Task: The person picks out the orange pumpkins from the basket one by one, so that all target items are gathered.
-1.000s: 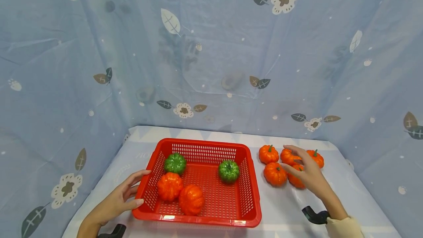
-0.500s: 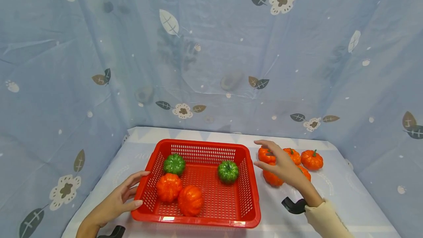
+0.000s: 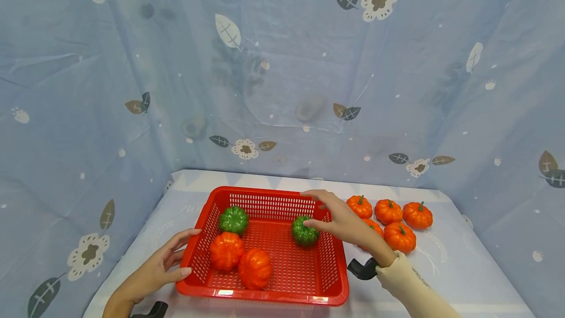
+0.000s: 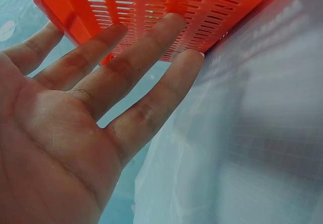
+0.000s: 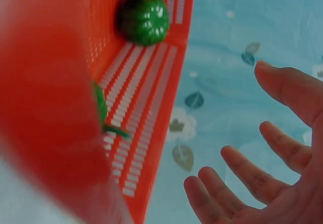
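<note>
My left hand (image 3: 152, 271) rests with spread fingers against the left side of a red slotted basket (image 3: 265, 297); in the left wrist view its fingertips (image 4: 174, 24) touch the basket wall. Inside the basket are a green pumpkin (image 3: 234, 220) at the back left, two orange-red pumpkins (image 3: 227, 251) (image 3: 255, 269) at the front left, and a green pumpkin (image 3: 304, 231) at the right. My right hand (image 3: 342, 220) hangs over the basket's right edge near that right green pumpkin, fingers apart and nothing between them. In the right wrist view the hand (image 5: 262, 183) is empty too.
Several orange pumpkins with green stems (image 3: 388, 211) (image 3: 399, 237) lie on the white table (image 3: 459, 259) right of the basket, one partly behind my right forearm. A blue patterned curtain (image 3: 282, 87) stands behind and at both sides.
My right hand has moved left, from above the orange pumpkins to over the basket's right side. My left hand has stayed on the basket, and the pumpkins lie where they were.
</note>
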